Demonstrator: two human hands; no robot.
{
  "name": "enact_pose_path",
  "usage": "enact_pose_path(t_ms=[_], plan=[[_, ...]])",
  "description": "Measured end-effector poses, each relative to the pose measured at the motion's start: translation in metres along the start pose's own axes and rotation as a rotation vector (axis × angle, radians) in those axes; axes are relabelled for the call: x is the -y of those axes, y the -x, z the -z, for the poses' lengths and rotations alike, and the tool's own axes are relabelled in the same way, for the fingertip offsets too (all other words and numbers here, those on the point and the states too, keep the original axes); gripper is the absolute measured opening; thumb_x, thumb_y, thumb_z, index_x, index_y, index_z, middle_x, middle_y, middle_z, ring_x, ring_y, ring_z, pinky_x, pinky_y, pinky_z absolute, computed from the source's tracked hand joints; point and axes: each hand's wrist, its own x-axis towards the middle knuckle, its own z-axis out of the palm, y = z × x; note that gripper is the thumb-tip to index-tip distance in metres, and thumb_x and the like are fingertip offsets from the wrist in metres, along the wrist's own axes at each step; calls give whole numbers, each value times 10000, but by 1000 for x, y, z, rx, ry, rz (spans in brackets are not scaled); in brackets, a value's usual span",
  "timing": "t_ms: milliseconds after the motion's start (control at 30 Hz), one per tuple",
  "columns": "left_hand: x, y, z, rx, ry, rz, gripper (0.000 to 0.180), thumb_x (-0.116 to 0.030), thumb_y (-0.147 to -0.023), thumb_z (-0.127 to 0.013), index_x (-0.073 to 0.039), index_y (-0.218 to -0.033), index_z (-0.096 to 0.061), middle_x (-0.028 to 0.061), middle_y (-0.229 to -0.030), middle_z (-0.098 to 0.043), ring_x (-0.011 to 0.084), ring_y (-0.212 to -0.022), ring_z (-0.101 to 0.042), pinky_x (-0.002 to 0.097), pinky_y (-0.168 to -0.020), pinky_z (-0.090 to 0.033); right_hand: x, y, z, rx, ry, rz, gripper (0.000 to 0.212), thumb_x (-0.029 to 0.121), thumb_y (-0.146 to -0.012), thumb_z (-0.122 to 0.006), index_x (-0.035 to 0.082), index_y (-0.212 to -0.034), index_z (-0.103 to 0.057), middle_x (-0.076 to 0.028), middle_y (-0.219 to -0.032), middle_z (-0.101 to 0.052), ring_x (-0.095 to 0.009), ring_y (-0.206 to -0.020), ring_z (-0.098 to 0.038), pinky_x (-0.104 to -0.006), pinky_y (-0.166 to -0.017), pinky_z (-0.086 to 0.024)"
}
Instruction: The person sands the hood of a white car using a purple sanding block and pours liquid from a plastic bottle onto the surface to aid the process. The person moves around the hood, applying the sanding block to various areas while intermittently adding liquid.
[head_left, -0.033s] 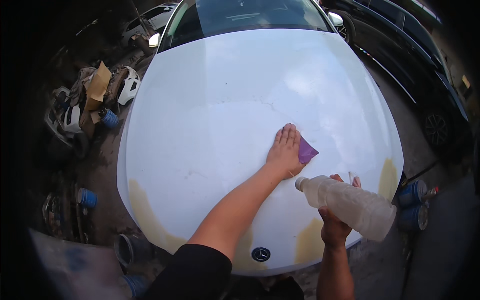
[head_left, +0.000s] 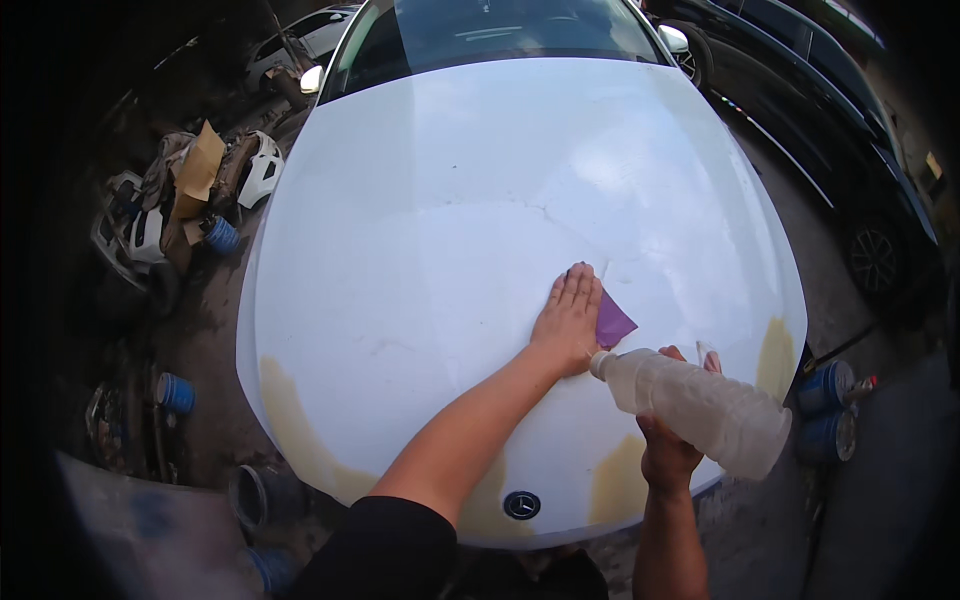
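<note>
Flat on the white car hood (head_left: 350,250), my left hand (head_left: 570,318) presses down a purple sheet of sandpaper (head_left: 615,322), its fingers straight and close together. One corner of the sheet sticks out past the thumb side; the rest is hidden under the palm. My right hand (head_left: 672,455) is wrapped around a cloudy, clear plastic bottle (head_left: 700,408). The bottle tilts with its cap end toward my left wrist, nearly touching it in the picture. Its lower end points right and toward me.
Tan patches (head_left: 618,485) mark the hood's front edge near a round emblem (head_left: 521,506). Blue cans stand left (head_left: 175,394) and right (head_left: 828,435) of the car. Car parts (head_left: 150,235) are piled at left, and a dark car (head_left: 790,110) is parked at right.
My left hand and the sandpaper have slid a short way toward me along the hood, closer to the bottle's cap. The right hand and bottle have barely moved.
</note>
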Motion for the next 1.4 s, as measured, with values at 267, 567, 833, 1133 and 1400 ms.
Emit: enact_pose_path(t_ms=[267, 567, 833, 1133, 1400], plan=[[175, 144, 7, -106, 126, 733, 953, -617, -952, -403, 73, -1524, -81, 234, -1618, -22, 330, -1512, 32, 434, -1220, -9, -4, 7, 30, 181, 283, 71, 1047, 223, -789, -827, -9, -1507, -101, -187, -1391, -514, -278, -1296, -475, -479, -1133, -320], [6, 95, -3, -66, 110, 245, 966, -596, -914, -486, 60, -1524, -123, 224, -1617, -59, 336, -1512, 2, 428, -1227, -26, 16, 21, -1, 151, 6, -149, 1032, 204, -778, -833, -13, -1503, -131, -170, -1397, -515, -268, -1281, -488, -461, -1142, -315], [147, 138, 8, -129, 116, 769, 901, -585, -985, -355, 88, -1518, -85, 253, -1610, -39, 347, -1509, 32, 458, -1215, -9, 15, 25, 14, 192, 42, -98, 1073, 152, -763, -841, -23, -1506, -87, -182, -1410, -499, -276, -1293, -488, -457, -1124, -354], [-7, 115, 0, -41, 171, 169, 1004, -537, -864, -590, 76, -1514, -134, 252, -1608, -62, 361, -1509, -20, 453, -1226, -46, 19, 29, 21, 192, 62, -140, 1071, 127, -748, -844, -6, -1506, -99, -169, -1405, -506, -270, -1285, -496, -463, -1145, -320], [65, 50, 23, -120, 110, 496, 947, -592, -950, -425, 71, -1525, -70, 226, -1618, -41, 324, -1513, 36, 427, -1223, 2, 8, 29, 35, 191, 224, -24, 1017, 171, -777, -825, -3, -1502, -134, -209, -1388, -509, -309, -1296, -483, -499, -1126, -329]])
